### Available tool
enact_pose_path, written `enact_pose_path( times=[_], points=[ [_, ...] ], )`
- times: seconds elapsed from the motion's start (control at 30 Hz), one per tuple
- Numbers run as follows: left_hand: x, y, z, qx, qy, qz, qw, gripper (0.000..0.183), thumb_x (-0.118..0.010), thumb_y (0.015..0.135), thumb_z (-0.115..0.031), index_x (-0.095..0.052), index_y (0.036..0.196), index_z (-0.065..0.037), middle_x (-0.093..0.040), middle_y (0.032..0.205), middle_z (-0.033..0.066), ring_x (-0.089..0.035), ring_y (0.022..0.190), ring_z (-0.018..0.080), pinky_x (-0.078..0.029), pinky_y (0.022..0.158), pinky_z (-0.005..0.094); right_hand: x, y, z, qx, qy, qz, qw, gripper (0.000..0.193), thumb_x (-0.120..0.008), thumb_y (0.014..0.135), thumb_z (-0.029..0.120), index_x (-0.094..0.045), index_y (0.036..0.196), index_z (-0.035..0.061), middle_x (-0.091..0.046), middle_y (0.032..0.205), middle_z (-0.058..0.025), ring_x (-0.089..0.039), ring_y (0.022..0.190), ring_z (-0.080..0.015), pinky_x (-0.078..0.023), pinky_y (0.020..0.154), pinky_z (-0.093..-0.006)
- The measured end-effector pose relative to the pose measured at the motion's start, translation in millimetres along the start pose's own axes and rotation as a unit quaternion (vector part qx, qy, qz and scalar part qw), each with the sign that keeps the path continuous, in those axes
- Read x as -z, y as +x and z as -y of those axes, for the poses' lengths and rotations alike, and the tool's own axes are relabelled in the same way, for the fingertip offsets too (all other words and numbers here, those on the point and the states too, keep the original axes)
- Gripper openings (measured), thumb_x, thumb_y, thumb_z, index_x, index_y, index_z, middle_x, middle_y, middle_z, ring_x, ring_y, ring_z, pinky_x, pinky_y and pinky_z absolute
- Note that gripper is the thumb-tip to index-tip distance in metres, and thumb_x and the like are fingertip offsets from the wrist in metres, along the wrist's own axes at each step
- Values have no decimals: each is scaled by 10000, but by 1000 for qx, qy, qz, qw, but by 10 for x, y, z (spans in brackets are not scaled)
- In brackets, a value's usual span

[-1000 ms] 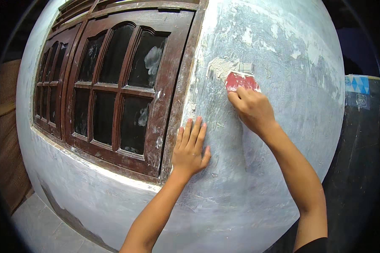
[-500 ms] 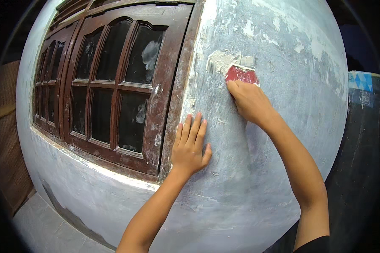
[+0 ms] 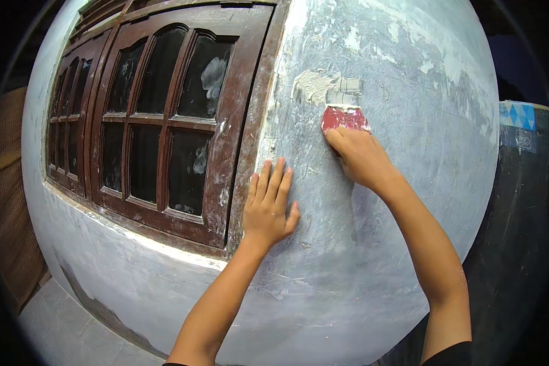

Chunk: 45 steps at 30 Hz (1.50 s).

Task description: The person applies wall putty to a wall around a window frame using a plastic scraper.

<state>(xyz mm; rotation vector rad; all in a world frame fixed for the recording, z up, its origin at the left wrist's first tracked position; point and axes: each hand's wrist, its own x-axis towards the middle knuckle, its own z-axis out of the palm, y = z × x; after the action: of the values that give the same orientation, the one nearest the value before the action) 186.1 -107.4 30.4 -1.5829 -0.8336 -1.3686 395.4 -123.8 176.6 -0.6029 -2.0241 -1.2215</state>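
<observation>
In my right hand (image 3: 361,155) is a red scraper (image 3: 345,118), gripped with bent fingers, its broad edge up against the wall. Cream-coloured filler paste (image 3: 316,85) lies in a thick, rough patch just above the blade, with a thinner smoothed strip at its right end. My left hand (image 3: 267,204) rests flat on the grey-blue wall (image 3: 323,274), fingers spread and pointing up, beside the right edge of the window frame (image 3: 243,183). It holds nothing.
A brown wooden window (image 3: 158,122) with dark panes and whitish smears fills the left. Below it runs a pale sill edge (image 3: 134,233). A dark object (image 3: 512,201) with a blue-and-white label stands at the right. Woven matting (image 3: 9,183) hangs far left, above grey floor tiles (image 3: 64,323).
My right hand has drawn the scraper downward, uncovering a smoothed strip of paste above the blade. My left hand stays flat on the wall. The whole view has shifted slightly.
</observation>
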Motion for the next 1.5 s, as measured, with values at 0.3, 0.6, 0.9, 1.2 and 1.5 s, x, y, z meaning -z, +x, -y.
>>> enact_pose_path(
  times=[0.3,0.6,0.9,1.2,1.5],
  points=[
    [-18,7,-25,-1,2,-4,1000,692,-590,814,-270,-421,1453,-65,-364,1558,147,-299,1459,356,-229,1184,505,401,-59,40,-20,102,-186,977,99,-538,808,-35,-508,894,4,-582,862,-200,-613,812,-382,-472,686,-473],
    [11,27,-92,-13,-29,-39,999,627,-608,789,-178,-451,1378,-31,-417,1502,181,-333,1425,403,-244,1163,539,802,-604,46,-298,298,-158,893,180,-628,906,122,-487,895,11,-597,782,-120,-549,727,-161,-453,670,-323],
    [-139,-186,-1273,-62,-197,-46,977,450,-626,711,-105,-598,1152,-23,-619,1115,139,-567,1110,346,-437,918,426,694,-1780,54,-403,476,-119,772,175,-641,940,146,-493,934,54,-556,862,-7,-506,804,-59,-446,730,-257],
    [-605,-1212,-2244,-15,-336,106,936,286,-625,707,-22,-637,993,-28,-649,882,93,-611,811,265,-466,696,373,667,-3400,185,-541,498,-127,665,174,-638,945,128,-474,939,71,-553,875,-2,-500,810,-50,-430,720,-246],
    [-1569,-2249,-2793,14,-429,274,861,255,-608,725,20,-630,976,-20,-630,801,110,-612,715,282,-490,642,381,-37,-4581,313,-673,437,-102,588,176,-655,946,151,-499,912,76,-521,819,34,-456,748,-34,-398,670,-226]
  ],
)
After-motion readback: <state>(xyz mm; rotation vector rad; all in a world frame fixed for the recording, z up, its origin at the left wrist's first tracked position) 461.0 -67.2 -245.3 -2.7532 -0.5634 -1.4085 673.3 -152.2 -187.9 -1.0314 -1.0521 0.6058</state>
